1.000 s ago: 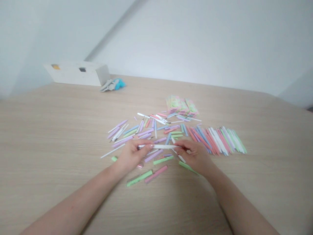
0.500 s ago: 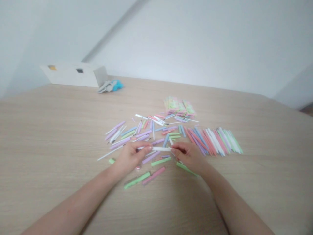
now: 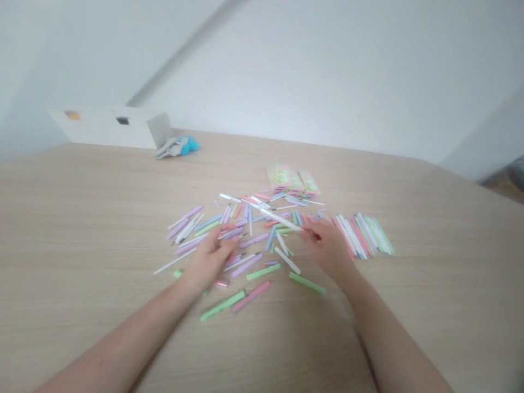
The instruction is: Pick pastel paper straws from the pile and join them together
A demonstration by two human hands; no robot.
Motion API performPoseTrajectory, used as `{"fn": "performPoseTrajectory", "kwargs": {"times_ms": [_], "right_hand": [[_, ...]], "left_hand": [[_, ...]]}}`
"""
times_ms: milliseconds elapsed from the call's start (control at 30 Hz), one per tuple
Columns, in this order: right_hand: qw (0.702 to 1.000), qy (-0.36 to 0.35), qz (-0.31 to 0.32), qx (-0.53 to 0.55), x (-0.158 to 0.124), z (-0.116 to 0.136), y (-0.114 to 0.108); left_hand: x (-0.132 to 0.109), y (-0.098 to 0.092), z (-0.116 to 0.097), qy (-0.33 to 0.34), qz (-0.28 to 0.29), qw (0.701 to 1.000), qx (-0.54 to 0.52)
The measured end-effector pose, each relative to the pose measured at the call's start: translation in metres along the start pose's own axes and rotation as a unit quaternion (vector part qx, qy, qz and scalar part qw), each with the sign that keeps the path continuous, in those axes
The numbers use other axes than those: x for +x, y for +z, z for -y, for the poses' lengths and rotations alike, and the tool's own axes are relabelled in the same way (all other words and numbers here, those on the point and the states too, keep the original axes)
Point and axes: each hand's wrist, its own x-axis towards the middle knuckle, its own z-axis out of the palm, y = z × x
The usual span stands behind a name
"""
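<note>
In my right hand (image 3: 327,244), the fingers are closed on one end of a white pen (image 3: 280,219), which points up and to the left over scattered pieces. My left hand (image 3: 210,256) is low over the loose pen parts, thumb and forefinger apart, with a purple pen part (image 3: 232,233) beside the fingertips. Whether it touches that part is unclear. Around both hands lie pen barrels, caps and thin refills in purple, green, pink, blue and white. A white piece (image 3: 287,260) and a green piece (image 3: 307,283) lie between my hands and the table's near side.
A row of pens (image 3: 368,234) lies side by side at the right, partly behind my right hand. Small green-and-pink packs (image 3: 292,181) stand behind the scattered parts. Farther back on the wooden table (image 3: 102,218) are a white box (image 3: 110,131) and grey-and-blue crumpled cloth (image 3: 178,147).
My hands have moved apart. The white pen, held between both hands before, is now in my right hand alone and points up-left. My left hand has let go of it. The view has shifted slightly.
</note>
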Motion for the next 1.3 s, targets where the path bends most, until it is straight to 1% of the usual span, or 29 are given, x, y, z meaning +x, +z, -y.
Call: {"fn": "performPoseTrajectory", "kwargs": {"times_ms": [33, 67, 167, 267, 367, 467, 600, 767, 933, 1067, 1167, 1300], "right_hand": [[0.998, 0.039, -0.003, -0.039, 0.002, -0.007, -0.002], [0.993, 0.083, 0.007, -0.079, 0.004, -0.014, -0.005], [0.962, 0.182, 0.065, -0.193, 0.008, -0.030, -0.011], [0.931, 0.235, 0.112, -0.256, 0.009, -0.038, -0.016], [0.914, 0.255, 0.146, -0.279, 0.008, -0.038, -0.018], [0.912, 0.251, 0.161, -0.282, 0.008, -0.036, -0.018], [0.911, 0.251, 0.161, -0.283, 0.007, -0.037, -0.017], [0.910, 0.264, 0.128, -0.293, 0.006, -0.036, -0.014], [0.921, 0.236, 0.103, -0.291, 0.005, -0.029, -0.014], [0.943, 0.195, 0.082, -0.258, 0.005, -0.023, -0.009], [0.964, 0.143, 0.075, -0.211, 0.003, -0.019, 0.001], [0.989, 0.057, 0.103, -0.092, -0.002, -0.010, 0.013]], "left_hand": [[0.001, 0.000, 0.000, -0.001, -0.003, 1.000, 0.000], [0.001, -0.001, 0.001, 0.000, -0.003, 1.000, -0.001], [0.003, -0.002, 0.004, 0.006, 0.005, 1.000, -0.001], [0.004, -0.002, 0.007, 0.007, 0.010, 1.000, 0.005], [0.004, -0.003, 0.007, 0.016, 0.018, 1.000, 0.007], [0.003, -0.003, 0.007, 0.015, 0.016, 1.000, 0.009], [0.004, -0.003, 0.008, 0.017, 0.018, 1.000, 0.011], [0.007, -0.005, 0.015, 0.025, 0.029, 0.999, 0.021], [0.008, -0.006, 0.017, 0.031, 0.034, 0.999, 0.007], [0.008, -0.004, 0.015, 0.019, 0.021, 0.999, -0.017], [0.007, -0.002, 0.012, -0.002, 0.014, 0.997, -0.073], [0.005, 0.002, 0.003, -0.056, 0.014, 0.982, -0.180]]}}
